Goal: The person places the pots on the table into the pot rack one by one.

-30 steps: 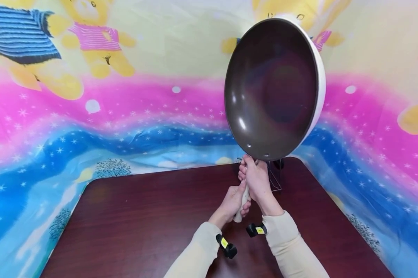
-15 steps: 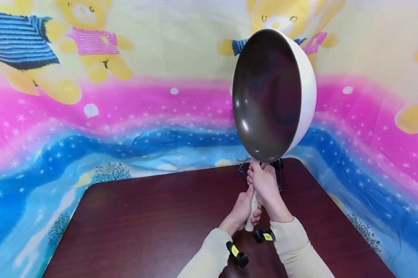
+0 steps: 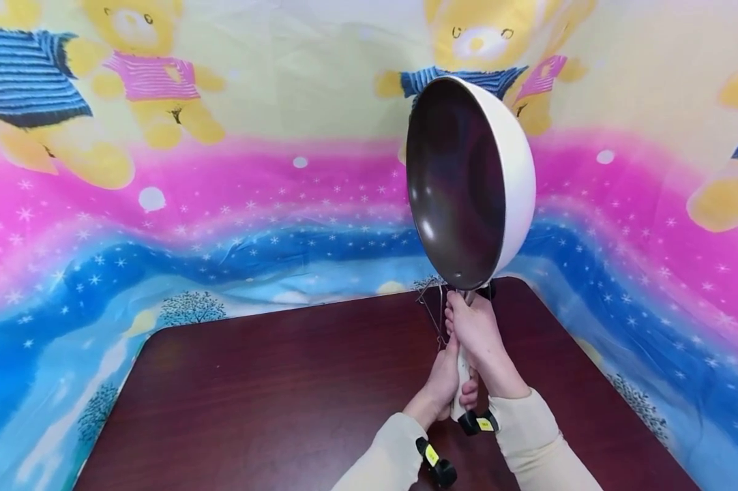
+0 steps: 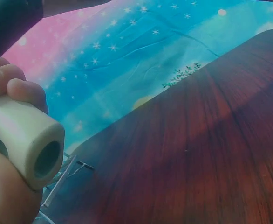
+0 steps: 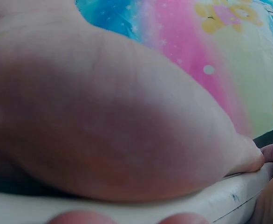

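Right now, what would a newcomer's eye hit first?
Likely the big white pan, dark inside, held up on edge in the head view's right half. Below it, the right hand and, lower, the left hand grip its pale handle. Behind hangs the bright teddy-bear backdrop.

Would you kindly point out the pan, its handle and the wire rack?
Pan (image 3: 462,183): head view, dark inside surface.
Handle (image 4: 23,130): left wrist view, side near its hollow end.
Wire rack (image 4: 59,182): left wrist view, slanting bar.
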`<state>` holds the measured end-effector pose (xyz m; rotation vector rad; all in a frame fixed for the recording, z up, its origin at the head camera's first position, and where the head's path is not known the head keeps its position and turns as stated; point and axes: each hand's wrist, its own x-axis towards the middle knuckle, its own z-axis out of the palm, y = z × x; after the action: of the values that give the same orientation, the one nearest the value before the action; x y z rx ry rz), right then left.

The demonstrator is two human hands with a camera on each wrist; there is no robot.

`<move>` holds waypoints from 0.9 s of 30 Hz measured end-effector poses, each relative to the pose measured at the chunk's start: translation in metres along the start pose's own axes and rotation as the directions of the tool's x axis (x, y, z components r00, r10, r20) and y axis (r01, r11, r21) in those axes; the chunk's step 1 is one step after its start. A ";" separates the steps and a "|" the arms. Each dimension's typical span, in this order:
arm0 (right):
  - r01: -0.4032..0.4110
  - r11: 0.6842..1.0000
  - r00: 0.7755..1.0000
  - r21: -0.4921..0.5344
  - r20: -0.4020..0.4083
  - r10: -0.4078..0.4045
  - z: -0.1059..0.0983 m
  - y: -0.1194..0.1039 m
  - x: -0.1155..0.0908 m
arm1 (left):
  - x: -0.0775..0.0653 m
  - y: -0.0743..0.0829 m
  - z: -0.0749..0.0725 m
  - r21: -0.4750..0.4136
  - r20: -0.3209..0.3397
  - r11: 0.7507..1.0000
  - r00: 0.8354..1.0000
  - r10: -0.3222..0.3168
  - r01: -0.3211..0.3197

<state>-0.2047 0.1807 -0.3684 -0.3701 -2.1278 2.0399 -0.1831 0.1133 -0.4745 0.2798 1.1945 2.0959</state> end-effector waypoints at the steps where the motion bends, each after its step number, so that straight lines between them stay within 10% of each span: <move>1: -0.003 1.000 1.000 -0.016 -0.003 0.003 -0.001 0.001 0.000 | 0.000 -0.001 0.001 -0.005 -0.002 1.000 1.000 -0.006 0.006; 27: -0.005 0.994 0.999 -0.112 -0.043 0.000 -0.013 0.016 0.000 | 0.007 -0.017 0.009 -0.074 0.076 0.990 0.991 -0.111 0.116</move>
<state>-0.2004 0.1934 -0.3840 -0.4286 -2.2234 1.9007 -0.1755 0.1292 -0.4849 0.2428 1.0596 2.0114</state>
